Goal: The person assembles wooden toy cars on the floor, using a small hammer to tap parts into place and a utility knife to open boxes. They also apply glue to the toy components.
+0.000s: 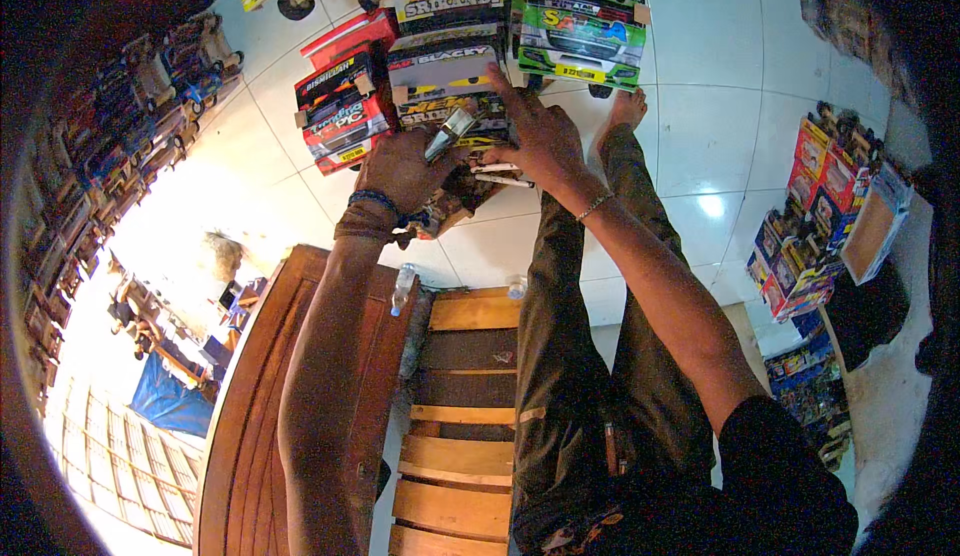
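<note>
My left hand point(405, 171) is closed round a flat paintbrush point(452, 134) with a metal ferrule, close to the front of a grey-and-black toy truck point(440, 56). With its index finger stretched out, my right hand point(548, 146) lies along the right side of that truck. White stick-like pieces point(505, 174) show below the two hands; what they are, I cannot make out. A red toy truck point(343, 106) stands on the left of the grey one, and a green toy truck point(582, 31) on its right.
Many toy trucks point(150, 106) line the left side, and more boxy toys point(815, 206) stand at the right. A slatted wooden bench point(455, 456) and a brown wooden door-like panel point(270, 386) lie below. A small clear bottle point(403, 289) is near the bench. White tiles point(710, 86) cover the floor.
</note>
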### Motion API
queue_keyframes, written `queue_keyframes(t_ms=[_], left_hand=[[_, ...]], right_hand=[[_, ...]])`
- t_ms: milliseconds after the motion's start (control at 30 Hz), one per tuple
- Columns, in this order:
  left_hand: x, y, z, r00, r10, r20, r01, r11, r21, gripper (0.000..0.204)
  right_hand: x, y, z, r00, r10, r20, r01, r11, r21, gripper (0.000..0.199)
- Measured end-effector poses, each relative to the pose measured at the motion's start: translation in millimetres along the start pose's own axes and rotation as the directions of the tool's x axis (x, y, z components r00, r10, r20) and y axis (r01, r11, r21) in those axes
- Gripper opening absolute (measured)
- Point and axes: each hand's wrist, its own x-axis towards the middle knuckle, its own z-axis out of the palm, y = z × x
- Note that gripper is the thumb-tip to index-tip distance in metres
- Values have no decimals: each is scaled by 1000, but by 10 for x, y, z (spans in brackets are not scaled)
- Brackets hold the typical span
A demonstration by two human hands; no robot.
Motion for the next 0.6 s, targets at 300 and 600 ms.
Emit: queue_keyframes(t_ms=[300,600], left_hand=[[-5,116,81,995,-104,2,104,994,-19,54],[21,98,172,992,-119,41,120,992,-38,48]], right_hand=[[8,-15,-16,1000,-7,-8,7,1000,-14,123],[8,-13,-19,1000,12,3,-12,1000,-1,124]])
